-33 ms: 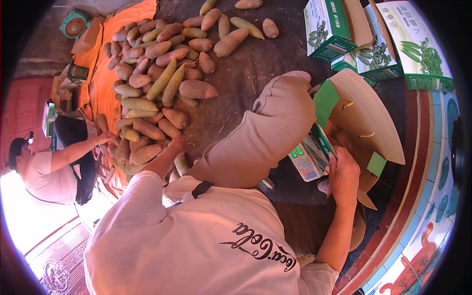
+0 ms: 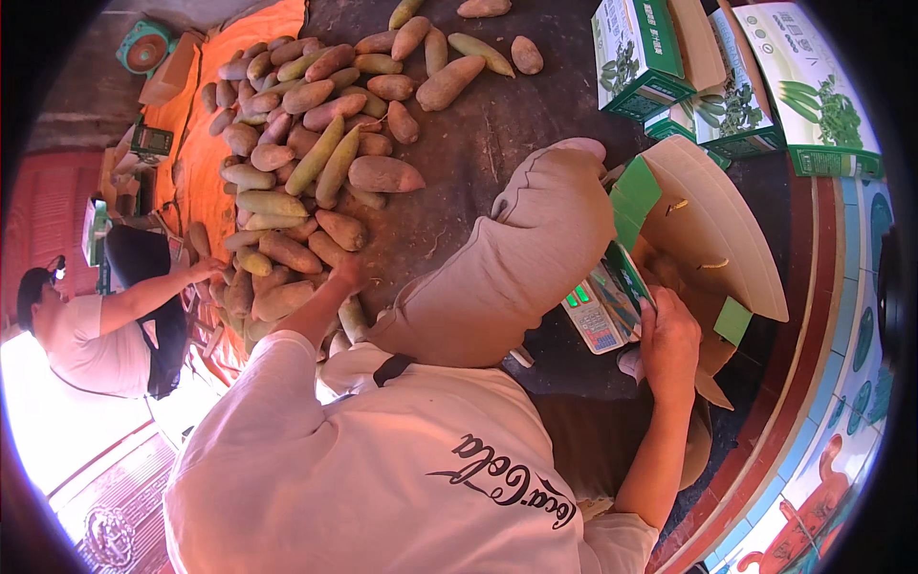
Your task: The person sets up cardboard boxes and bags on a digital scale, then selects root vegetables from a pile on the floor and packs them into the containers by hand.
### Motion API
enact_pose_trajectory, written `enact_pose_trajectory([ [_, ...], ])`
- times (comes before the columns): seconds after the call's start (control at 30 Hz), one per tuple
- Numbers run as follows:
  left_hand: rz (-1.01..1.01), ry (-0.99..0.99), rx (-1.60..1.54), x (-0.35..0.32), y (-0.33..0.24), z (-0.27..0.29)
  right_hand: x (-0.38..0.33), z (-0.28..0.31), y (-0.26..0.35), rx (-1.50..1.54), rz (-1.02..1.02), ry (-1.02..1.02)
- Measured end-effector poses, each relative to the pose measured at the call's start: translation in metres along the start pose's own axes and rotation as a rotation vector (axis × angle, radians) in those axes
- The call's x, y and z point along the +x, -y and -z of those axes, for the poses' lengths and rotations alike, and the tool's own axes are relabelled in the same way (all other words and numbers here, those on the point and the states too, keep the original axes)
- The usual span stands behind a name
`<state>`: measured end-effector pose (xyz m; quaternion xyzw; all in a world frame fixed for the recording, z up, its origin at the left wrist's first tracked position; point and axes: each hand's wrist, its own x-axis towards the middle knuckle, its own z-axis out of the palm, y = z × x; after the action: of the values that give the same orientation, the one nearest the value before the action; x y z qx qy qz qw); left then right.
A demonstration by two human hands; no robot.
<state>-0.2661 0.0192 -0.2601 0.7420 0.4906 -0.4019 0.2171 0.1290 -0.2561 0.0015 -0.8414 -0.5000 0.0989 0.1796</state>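
Note:
A large heap of soil-stained reddish and green radishes [image 2: 287,167] lies to the left on a dark sheet. My left hand [image 2: 346,275] is at the heap's near right edge, close beside several radishes; its fingers are too blurred to make out. On the right, my right hand [image 2: 669,330] is closed over the green-edged rim of an opened cardboard box [image 2: 712,220], with its flaps spread outward. The box's inside is mostly hidden. Next to it, partly covered by the box, is a digital scale [image 2: 595,316] with a lit green display.
Green-and-white cartons [image 2: 645,57] stand at the far right, by a tiled wall [image 2: 861,316]. My bent leg [image 2: 507,258] lies between heap and box. At the left, another person [image 2: 96,325] reaches toward the heap over an orange sheet [image 2: 191,172]. Loose radishes [image 2: 449,84] lie at the far side.
My left hand has shifted very slightly away from me along the heap's edge. My right hand stays on the box.

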Motion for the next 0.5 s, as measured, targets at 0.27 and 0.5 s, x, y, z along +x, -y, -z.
enact_pose_trajectory([
  [0.27, 0.019, -0.644, -0.15, 0.065, -0.015, 0.095, 0.001, 0.0, 0.0, 0.021, -0.042, 0.017],
  [0.5, 0.148, -0.567, -0.097, 0.108, -0.019, 0.147, 0.005, 0.004, 0.0, -0.002, -0.047, 0.055],
])
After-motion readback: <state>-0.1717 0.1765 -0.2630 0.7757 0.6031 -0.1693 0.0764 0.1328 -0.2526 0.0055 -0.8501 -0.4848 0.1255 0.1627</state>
